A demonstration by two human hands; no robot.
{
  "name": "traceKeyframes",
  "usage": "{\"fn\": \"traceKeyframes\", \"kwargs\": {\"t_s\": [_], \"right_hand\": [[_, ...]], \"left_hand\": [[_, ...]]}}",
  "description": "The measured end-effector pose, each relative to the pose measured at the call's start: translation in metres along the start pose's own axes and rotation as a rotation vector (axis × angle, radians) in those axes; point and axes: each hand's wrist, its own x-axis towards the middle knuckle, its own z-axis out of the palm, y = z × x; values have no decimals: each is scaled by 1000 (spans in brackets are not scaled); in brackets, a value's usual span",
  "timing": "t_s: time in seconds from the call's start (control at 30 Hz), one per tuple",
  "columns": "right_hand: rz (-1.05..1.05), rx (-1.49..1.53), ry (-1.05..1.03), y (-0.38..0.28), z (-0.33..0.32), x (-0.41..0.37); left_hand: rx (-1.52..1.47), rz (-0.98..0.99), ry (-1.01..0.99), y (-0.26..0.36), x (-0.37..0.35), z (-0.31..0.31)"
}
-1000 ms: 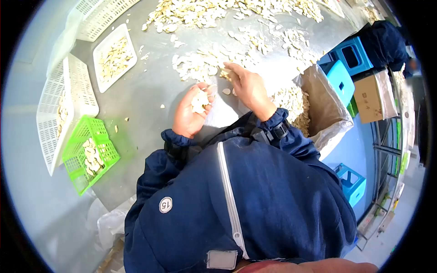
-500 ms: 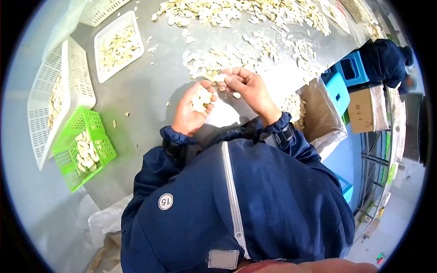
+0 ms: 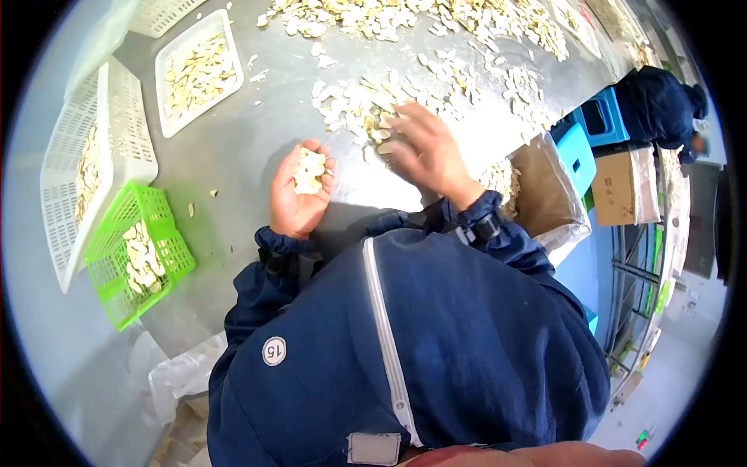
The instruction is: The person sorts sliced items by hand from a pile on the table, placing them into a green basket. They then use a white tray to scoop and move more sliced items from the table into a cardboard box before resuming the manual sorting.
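My left hand (image 3: 297, 204) is palm up, its fingers curled around a small heap of pale dried slices (image 3: 310, 172). Over the near edge of a loose spread of similar slices (image 3: 354, 105) on the metal table (image 3: 257, 144) is my right hand (image 3: 428, 152). Its fingers are stretched out and apart, somewhat blurred by motion, and nothing shows between them.
A white tray of slices (image 3: 162, 93), a white slotted basket (image 3: 128, 117) and a green basket (image 3: 183, 253) stand at the left. A larger heap of slices (image 3: 373, 19) lies at the back. At the right are a lined box (image 3: 545, 187), blue stools (image 3: 576, 159) and another person (image 3: 657, 105).
My left hand has moved left with its slices, away from the right hand. My right hand has shifted forward over the spread slices, and its pinch has opened.
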Motion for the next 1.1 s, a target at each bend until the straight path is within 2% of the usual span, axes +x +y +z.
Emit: {"fn": "traceKeyframes", "kwargs": {"t_s": [0.1,0.2,0.3,0.37,0.43,0.63,0.67,0.77,0.83,0.9,0.93,1.0,1.03,1.1], "right_hand": [[-261,-121,-252,-33,27,4],[-275,-231,-275,-16,52,4],[-41,-362,-155,9,42,0],[-1,-381,-84,12,27,-7],[-41,-433,-92,10,18,-16],[-52,-321,5,3,14,-26],[-71,-324,8,4,15,-27],[-99,-316,25,5,17,-26],[-86,-276,40,4,14,-30],[-115,-273,67,7,16,-31],[-124,-267,75,10,17,-32],[-153,-233,137,7,15,-32],[-179,-218,165,9,16,-31],[-189,-192,190,12,16,-32]], "left_hand": [[-91,55,-29,-4,-7,4],[-181,90,-47,-9,-14,12],[-226,117,-64,-12,-19,23],[-242,129,-116,-10,-18,21],[-381,122,-48,-10,-11,9],[-323,217,40,-2,-8,-3],[-356,244,104,4,-10,1],[-433,452,66,55,-3,20],[-392,723,18,118,-19,89],[-210,968,-221,199,-36,117],[2,1259,-321,211,-47,149],[129,1283,-296,276,-63,121],[-270,1021,-451,302,-61,114],[-301,841,-511,269,-65,116]]}}
